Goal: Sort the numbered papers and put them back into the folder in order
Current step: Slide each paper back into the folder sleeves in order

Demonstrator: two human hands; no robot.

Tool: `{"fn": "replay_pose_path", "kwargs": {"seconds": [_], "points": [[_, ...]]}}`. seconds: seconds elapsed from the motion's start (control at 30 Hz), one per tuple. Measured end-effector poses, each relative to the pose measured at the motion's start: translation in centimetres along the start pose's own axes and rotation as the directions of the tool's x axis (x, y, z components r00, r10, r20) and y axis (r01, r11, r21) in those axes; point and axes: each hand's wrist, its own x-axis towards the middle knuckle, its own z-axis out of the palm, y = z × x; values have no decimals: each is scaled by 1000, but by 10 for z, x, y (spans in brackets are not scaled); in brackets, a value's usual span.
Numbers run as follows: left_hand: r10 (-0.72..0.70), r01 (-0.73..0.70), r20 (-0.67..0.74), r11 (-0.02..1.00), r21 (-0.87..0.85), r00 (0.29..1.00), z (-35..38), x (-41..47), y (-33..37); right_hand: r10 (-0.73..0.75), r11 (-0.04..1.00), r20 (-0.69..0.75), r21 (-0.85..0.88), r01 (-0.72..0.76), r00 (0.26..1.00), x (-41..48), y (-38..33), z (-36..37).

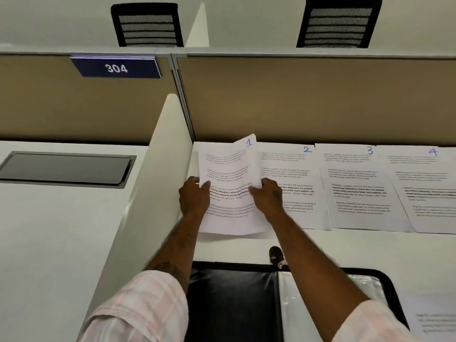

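The paper numbered 1 (229,169) is lifted off the desk and bent down its middle. My left hand (193,197) pinches its left edge and my right hand (267,196) pinches its right edge. Papers numbered 2 (293,169), 3 (360,188) and 4 (427,183) lie flat in a row to its right, against the partition. An open black folder (232,299) with clear plastic sleeves lies at the desk's near edge, under my forearms.
A tan partition (308,99) closes off the back of the desk, and a white divider (148,181) closes its left side. Another printed sheet (431,319) lies at the bottom right. Two black chairs (148,25) stand beyond the partition. A sign reads 304 (116,68).
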Motion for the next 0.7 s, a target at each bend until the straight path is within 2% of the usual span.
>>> {"fn": "replay_pose_path", "kwargs": {"seconds": [0.2, 0.3, 0.37, 0.43, 0.53, 0.7], "points": [[208, -200, 40, 968, -151, 977, -22, -65, -4, 5, 965, 182, 257, -53, 983, -52, 27, -51], [264, -257, 20, 952, -164, 964, -29, -108, -11, -78, 959, 191, 281, 21, 978, -85, 45, -70], [273, -268, 10, 952, -149, 962, -31, -133, -17, -127, 963, 166, 256, 82, 978, -104, 57, -82], [272, -272, -11, 956, -111, 962, -33, -157, -24, -150, 979, 131, 158, 129, 980, -125, 67, -97], [207, -209, -27, 975, -74, 978, -33, -188, -36, -164, 986, 69, 18, 163, 984, -153, 87, -113], [149, -147, 10, 982, -116, 989, -26, -241, -53, -159, 986, 72, -35, 162, 985, -197, 118, -139]]}}
